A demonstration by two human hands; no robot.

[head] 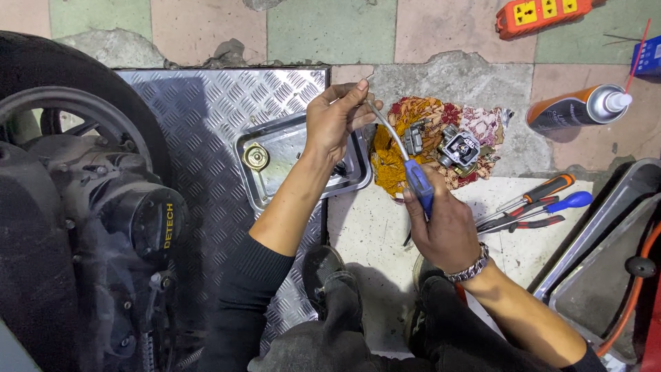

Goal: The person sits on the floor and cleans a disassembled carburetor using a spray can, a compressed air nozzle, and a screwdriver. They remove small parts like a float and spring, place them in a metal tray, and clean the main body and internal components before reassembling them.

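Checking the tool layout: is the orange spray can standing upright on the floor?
No, the orange spray can lies on its side on the tiles, its white nozzle pointing right.

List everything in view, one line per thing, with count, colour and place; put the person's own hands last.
Blue-handled screwdriver with grey shaft: one, held between both hands at centre.
Shallow metal tray: one, silver, on the tread plate under the left hand.
Round brass part: one, gold, in the tray's left end.
Patterned cloth rag: one, yellow and red, on the floor beyond the hands.
Grey metal engine parts: two, on the rag.
Spray can: one, orange and black, lying at upper right.
Hand tools: several, orange, blue and red handles, right of the right hand.
Power strip: one, orange, top edge.
Scooter wheel: one, black, at left.
Left hand: pinches the shaft tip.
Right hand: grips the handle.
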